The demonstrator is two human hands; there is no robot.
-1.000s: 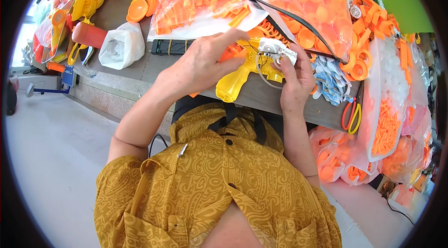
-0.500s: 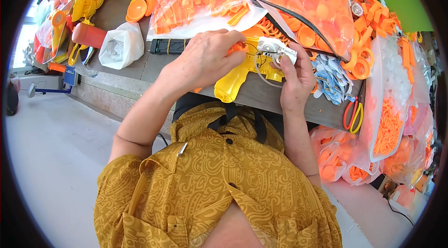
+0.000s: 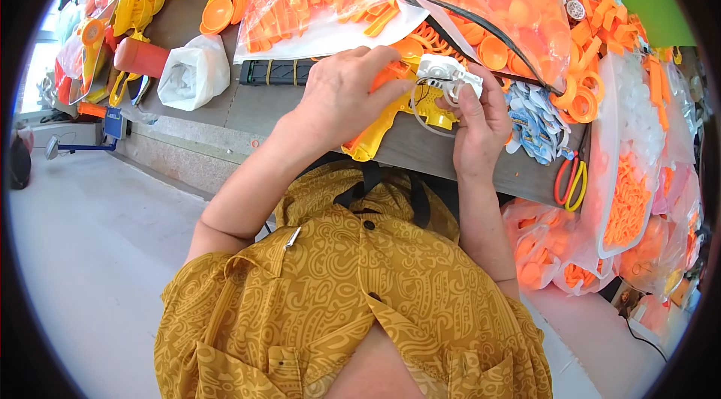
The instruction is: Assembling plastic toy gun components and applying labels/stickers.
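My right hand point(image 3: 481, 117) grips a white plastic mechanism point(image 3: 441, 69) with thin dark wires and a clear tube point(image 3: 417, 117) that loops down from it. Across from it, my left hand point(image 3: 338, 95) holds an orange plastic part point(image 3: 384, 76) between thumb and fingers; the hand hides much of that part. Its thumb tip comes close to the mechanism's wires. Below both hands, a yellow toy shell half point(image 3: 369, 138) lies at the table's near edge, partly covered by my left hand.
Clear bags of orange parts point(image 3: 315, 1) fill the table's far side. A white bag-lined container point(image 3: 194, 72) stands left, beside a red cylinder point(image 3: 140, 57). Rightward lie blue-and-white stickers point(image 3: 535, 125), red-and-yellow-handled scissors point(image 3: 571, 183) and a bin of small orange pieces point(image 3: 625, 204).
My left thumb has stretched out toward the wires on the white mechanism, and the left hand now covers more of the yellow shell. The mechanism has shifted slightly right.
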